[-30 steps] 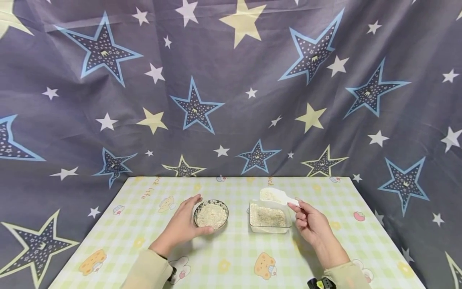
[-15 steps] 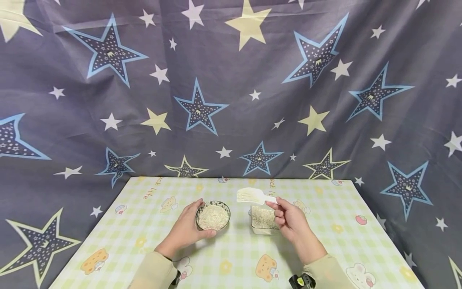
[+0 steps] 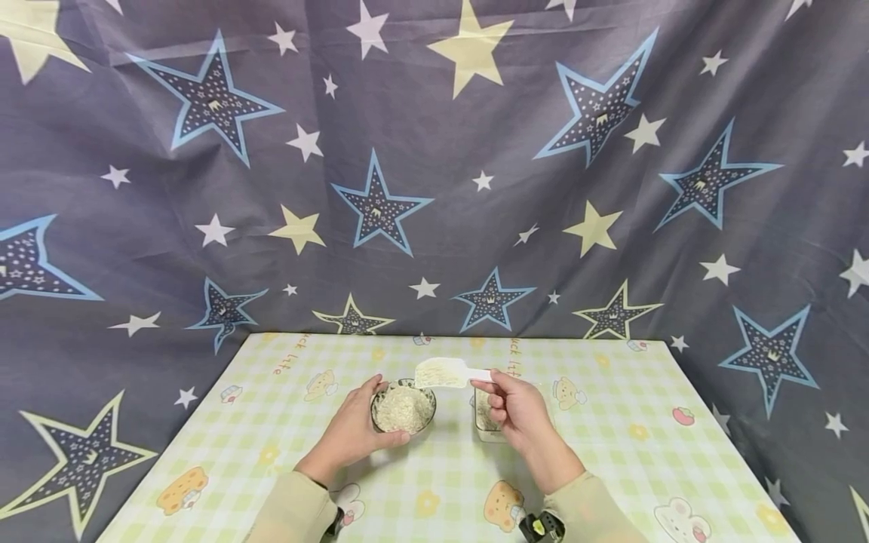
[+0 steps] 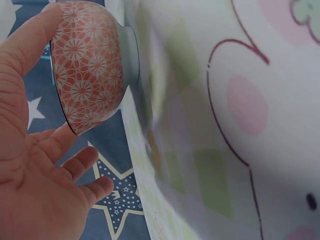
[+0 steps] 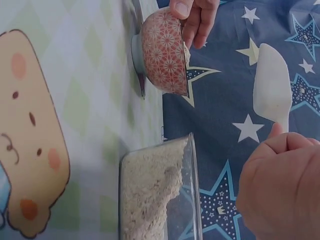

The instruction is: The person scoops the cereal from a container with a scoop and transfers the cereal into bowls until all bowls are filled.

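Observation:
My left hand [image 3: 349, 430] holds a small bowl, thumb at the near rim and fingers at the far side. The left wrist view shows the bowl's red flower-patterned wall [image 4: 90, 65] and pale foot. Pale oat-like flakes [image 3: 400, 411] are heaped in it. Between thumb and fingers, my right hand [image 3: 526, 415] pinches the handle of a white scoop [image 5: 272, 85]. The scoop is raised, carrying flakes, and its tip overlaps the bowl's right rim in the head view. Below the right hand stands a clear rectangular container [image 3: 489, 437], partly hidden, with more flakes inside.
A pale green checked cloth [image 3: 380, 490] with cartoon prints covers the table. Behind it hangs a dark curtain [image 3: 434, 226] patterned with stars. Both wrists carry dark straps [image 3: 541, 526].
My right hand has carried the loaded scoop left from over the clear container to the bowl's right side. My left hand keeps its hold on the bowl. The head view has shifted slightly.

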